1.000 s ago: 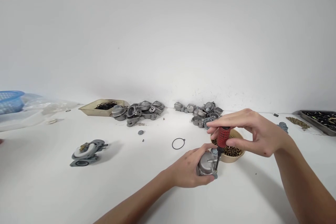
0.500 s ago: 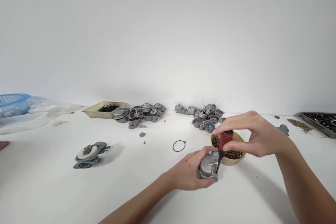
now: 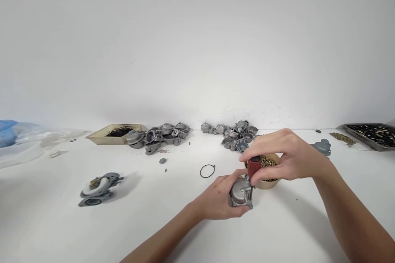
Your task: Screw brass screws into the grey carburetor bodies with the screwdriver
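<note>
My left hand (image 3: 220,197) is wrapped round a grey metal carburetor (image 3: 240,192), its domed bowl facing up. My right hand (image 3: 284,156) grips a screwdriver (image 3: 254,167) by its red handle, thumb and fingers on opposite sides. The shaft points down at the right side of the carburetor; its tip is hard to make out. Behind the right hand, partly hidden, stands a round tub (image 3: 268,184) of small brass-coloured screws. A black rubber gasket ring (image 3: 207,171) lies on the white table left of the tub.
Another carburetor (image 3: 100,189) with a white float lies at left. Metal bowls form a left pile (image 3: 166,133) and a right pile (image 3: 240,134) along the wall. A tray (image 3: 101,135) holds black rings; a dark tray (image 3: 364,137) of small parts stands far right, near brass pieces (image 3: 343,138).
The view has shifted slightly to the right. The screwdriver now stands more upright over the carburetor, still in my right hand. A fingertip at the far left edge is gone from view.
</note>
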Available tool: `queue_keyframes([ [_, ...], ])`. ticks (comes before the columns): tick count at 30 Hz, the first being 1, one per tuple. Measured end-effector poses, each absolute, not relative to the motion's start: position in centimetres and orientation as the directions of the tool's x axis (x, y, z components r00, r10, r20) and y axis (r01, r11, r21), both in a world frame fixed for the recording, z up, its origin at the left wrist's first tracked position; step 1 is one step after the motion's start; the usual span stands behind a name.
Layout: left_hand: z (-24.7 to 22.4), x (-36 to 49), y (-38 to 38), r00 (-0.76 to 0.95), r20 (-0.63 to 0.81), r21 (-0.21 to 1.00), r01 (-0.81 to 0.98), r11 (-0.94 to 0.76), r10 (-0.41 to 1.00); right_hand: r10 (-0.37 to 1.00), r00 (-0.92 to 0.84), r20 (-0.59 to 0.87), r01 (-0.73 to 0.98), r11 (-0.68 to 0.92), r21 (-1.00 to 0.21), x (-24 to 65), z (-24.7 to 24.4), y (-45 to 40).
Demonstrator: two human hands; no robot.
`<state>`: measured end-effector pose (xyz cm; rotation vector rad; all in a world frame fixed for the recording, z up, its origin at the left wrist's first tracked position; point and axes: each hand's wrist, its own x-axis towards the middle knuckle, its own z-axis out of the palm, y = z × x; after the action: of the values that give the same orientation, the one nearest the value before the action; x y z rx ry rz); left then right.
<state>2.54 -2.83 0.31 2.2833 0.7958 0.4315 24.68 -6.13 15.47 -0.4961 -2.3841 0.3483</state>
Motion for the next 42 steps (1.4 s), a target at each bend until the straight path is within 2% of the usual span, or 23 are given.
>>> queue_keyframes([
  [2,0.3,2.6,-2.7,0.753,0.092,0.678,0.432,-0.594,0.652,0.439,-0.716,0.543,0.224,0.881,-0.416,24.4,15.6,-6.3],
  [6,0.2,2.6,-2.5,0.766,0.13,0.667,0.403,-0.627,0.63,0.422,-0.784,0.454,0.035,0.761,-0.648,24.5,15.6,-6.1],
  [13,0.1,3.1,-3.1,0.661,0.18,0.637,0.486,-0.598,0.729,0.71,-0.597,0.374,0.278,0.621,-0.733,24.1,14.8,-5.3],
  [21,0.2,3.6,-3.3,0.489,0.192,0.656,0.58,-0.482,0.851,0.815,-0.416,0.404,0.443,0.569,-0.693,23.2,14.4,-5.2],
  [30,-0.4,4.0,-3.3,0.341,0.246,0.643,0.643,-0.416,0.907,0.835,-0.32,0.448,0.413,0.549,-0.727,22.5,13.5,-4.5],
  [37,-0.5,3.2,-2.7,0.474,0.344,0.612,0.541,-0.576,0.811,0.774,-0.401,0.491,0.436,0.632,-0.641,23.2,14.0,-4.4],
  [39,-0.1,2.6,-2.3,0.521,0.345,0.621,0.496,-0.606,0.78,0.772,-0.366,0.519,0.391,0.634,-0.667,23.7,14.3,-4.5],
  [42,1.0,1.4,-1.5,0.614,0.273,0.661,0.44,-0.608,0.74,0.764,-0.271,0.585,0.29,0.645,-0.707,24.3,14.6,-4.8],
])
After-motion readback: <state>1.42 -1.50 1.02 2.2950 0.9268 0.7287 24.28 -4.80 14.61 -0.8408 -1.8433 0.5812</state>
